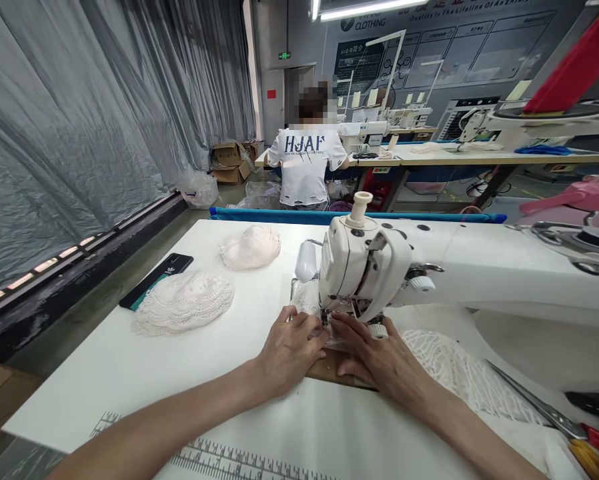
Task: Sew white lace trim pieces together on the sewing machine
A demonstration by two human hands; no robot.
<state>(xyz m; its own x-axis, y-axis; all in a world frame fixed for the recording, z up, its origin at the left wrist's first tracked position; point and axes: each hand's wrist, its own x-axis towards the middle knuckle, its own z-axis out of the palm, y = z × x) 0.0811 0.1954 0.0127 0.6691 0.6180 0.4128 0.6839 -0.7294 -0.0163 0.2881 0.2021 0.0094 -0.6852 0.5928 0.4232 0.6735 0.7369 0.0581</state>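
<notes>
Both my hands rest at the needle of a white sewing machine (379, 267) on a white table (129, 360). My left hand (292, 347) lies flat, its fingers pressing a small piece of pale lace fabric (307, 297) just left of the presser foot. On the other side, my right hand (379, 357) has its fingers extended, pressing the same fabric down on the right, over a wooden board. A heap of white lace (459, 373) lies under my right forearm.
Two piles of lace pieces (182, 303) (251, 248) and a black phone (155, 280) lie on the table's left. Scissors (539, 403) and red-handled tools (597, 443) sit at the right. A person in a white T-shirt (307, 163) sits ahead at another table.
</notes>
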